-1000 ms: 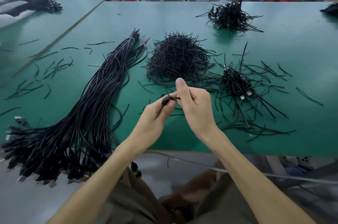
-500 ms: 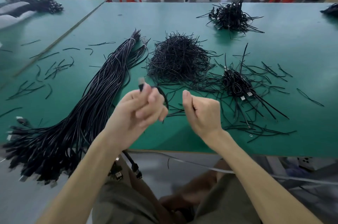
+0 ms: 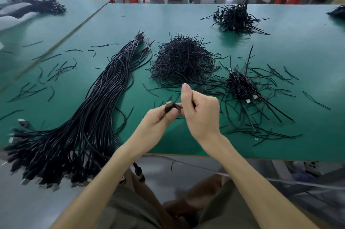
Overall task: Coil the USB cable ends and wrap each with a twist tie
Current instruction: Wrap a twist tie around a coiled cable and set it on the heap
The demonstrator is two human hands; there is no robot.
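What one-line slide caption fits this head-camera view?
Left hand and right hand grip a USB cable end over a green table, twist-tie pile beyond.

cable end [image 3: 169, 106] mostly hidden in left hand [image 3: 158, 122], far-right pile [image 3: 338, 12] cropped

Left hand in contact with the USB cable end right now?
Touching. Head view: the left hand pinches the USB cable end between thumb and fingertips, and the plug pokes out above them. No gap shows.

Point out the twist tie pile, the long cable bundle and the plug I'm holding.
twist tie pile [image 3: 183, 60]: head view, heap's middle.
long cable bundle [image 3: 108, 94]: head view, mid-length.
plug [image 3: 169, 103]: head view, metal tip.
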